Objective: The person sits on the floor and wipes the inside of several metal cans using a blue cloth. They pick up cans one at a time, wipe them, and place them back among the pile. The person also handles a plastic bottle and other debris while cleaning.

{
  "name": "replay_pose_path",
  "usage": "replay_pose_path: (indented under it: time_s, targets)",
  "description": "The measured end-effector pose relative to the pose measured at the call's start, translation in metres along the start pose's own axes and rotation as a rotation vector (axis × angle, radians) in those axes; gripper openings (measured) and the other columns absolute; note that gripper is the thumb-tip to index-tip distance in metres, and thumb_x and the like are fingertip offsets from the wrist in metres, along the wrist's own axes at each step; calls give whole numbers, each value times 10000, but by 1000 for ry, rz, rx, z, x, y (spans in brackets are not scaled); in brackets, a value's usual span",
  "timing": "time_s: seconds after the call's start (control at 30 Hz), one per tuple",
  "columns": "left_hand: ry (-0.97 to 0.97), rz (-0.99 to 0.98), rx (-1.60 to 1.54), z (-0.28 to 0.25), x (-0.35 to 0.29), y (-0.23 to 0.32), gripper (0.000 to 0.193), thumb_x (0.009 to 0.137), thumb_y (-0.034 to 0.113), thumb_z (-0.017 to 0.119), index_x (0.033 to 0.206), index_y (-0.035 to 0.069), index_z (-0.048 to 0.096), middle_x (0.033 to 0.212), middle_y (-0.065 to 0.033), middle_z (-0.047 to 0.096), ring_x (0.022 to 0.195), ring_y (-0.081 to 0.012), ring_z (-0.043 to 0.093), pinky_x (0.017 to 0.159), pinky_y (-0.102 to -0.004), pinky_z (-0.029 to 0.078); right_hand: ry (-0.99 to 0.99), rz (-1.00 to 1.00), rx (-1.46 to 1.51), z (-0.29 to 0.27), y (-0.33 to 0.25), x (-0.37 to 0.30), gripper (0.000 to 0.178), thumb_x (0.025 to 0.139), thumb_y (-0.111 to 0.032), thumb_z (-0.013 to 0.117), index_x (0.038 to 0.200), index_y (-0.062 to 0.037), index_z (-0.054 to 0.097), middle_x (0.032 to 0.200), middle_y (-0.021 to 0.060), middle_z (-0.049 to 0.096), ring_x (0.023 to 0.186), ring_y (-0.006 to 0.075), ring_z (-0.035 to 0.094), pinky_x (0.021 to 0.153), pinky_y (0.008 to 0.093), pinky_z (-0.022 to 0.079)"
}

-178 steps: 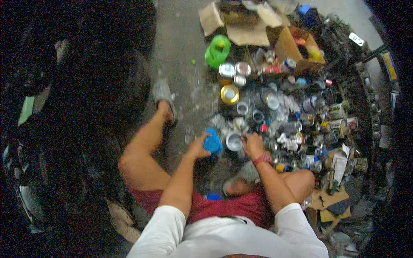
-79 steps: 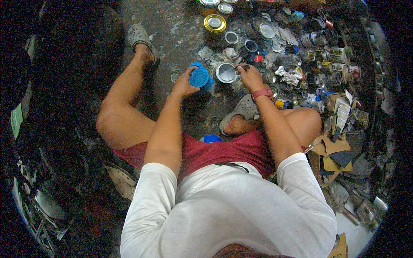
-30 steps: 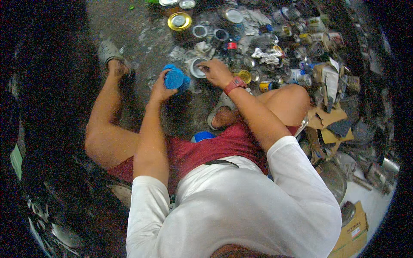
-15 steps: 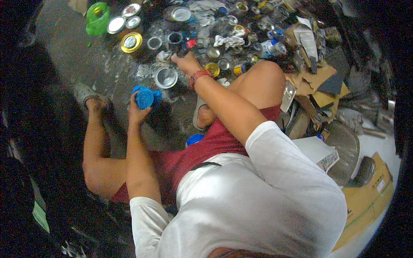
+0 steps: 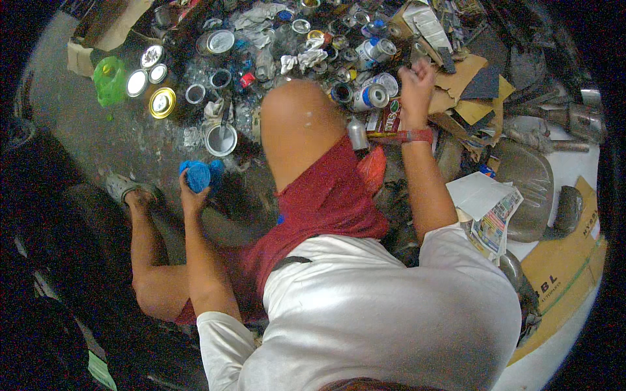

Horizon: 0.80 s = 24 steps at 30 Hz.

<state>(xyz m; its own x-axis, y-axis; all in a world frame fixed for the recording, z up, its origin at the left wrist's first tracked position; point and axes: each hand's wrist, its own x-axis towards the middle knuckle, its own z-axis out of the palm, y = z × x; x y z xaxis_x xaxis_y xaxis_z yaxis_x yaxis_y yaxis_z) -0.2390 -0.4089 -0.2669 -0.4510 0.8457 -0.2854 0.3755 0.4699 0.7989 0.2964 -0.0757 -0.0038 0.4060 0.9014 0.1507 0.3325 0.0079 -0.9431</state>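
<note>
My left hand (image 5: 193,197) is closed round a blue cup-like thing (image 5: 198,177), with crumpled blue material bunched about it. Over on the right, my right hand (image 5: 417,91) is raised beside scraps of cardboard and some cans; its fingers are loosely bent, somewhat apart, and I see nothing in them. A round tin (image 5: 221,139) with pale contents stands on the floor between my feet and the cans. A thin dark stick-like handle (image 5: 225,112) leans at its rim. Just left of my right wrist lie a paint can (image 5: 370,96) on its side and a red printed box (image 5: 385,120).
Many cans, jars and crumpled white rags (image 5: 303,60) crowd the floor ahead. Lids and a gold-rimmed tin (image 5: 162,103) sit at far left, near a green plastic bag (image 5: 109,81). Cardboard pieces (image 5: 466,78), a newspaper (image 5: 499,218) and a grey plastic-covered seat (image 5: 521,189) are on the right.
My right hand has left the tins in front and swung right to the cardboard. The dark handle now shows at the tin. My right knee has shifted left; the left hand keeps its hold.
</note>
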Motion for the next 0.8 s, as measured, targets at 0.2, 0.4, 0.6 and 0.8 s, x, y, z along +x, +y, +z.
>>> replay_pose_path:
  time_s: [0.2,0.4,0.6,0.8]
  targets:
    - [14,40,138,-10,-9,9,1048,657,150,921,1559,208,391,1498,-195,582,1372,-388,584,1142,-485,468,-318,112,-923,-16,182,0,1356,660,-508,968,1607,122,229,1648,350,328,1531,492,339,1281,488,287]
    - [35,-48,129,-10,-16,33,1048,664,159,911,1575,220,395,1490,-216,599,1347,-439,601,1122,-508,493,-274,225,-729,-12,224,5,1241,618,-394,1005,1556,92,353,1590,300,432,1476,437,440,1231,471,378]
    - [52,-126,140,-6,-16,41,1029,659,166,922,1555,213,418,1458,-211,620,1329,-439,611,1113,-509,502,32,-59,-589,-29,200,2,989,706,-351,991,1428,78,468,1389,260,581,1273,360,587,1115,454,466]
    - [60,-178,146,-3,-17,48,1030,650,192,923,1549,247,422,1429,-197,648,1314,-426,625,1081,-503,524,-16,-398,-221,-10,30,19,1056,728,-408,989,1489,34,406,1477,256,517,1335,367,545,1149,465,450]
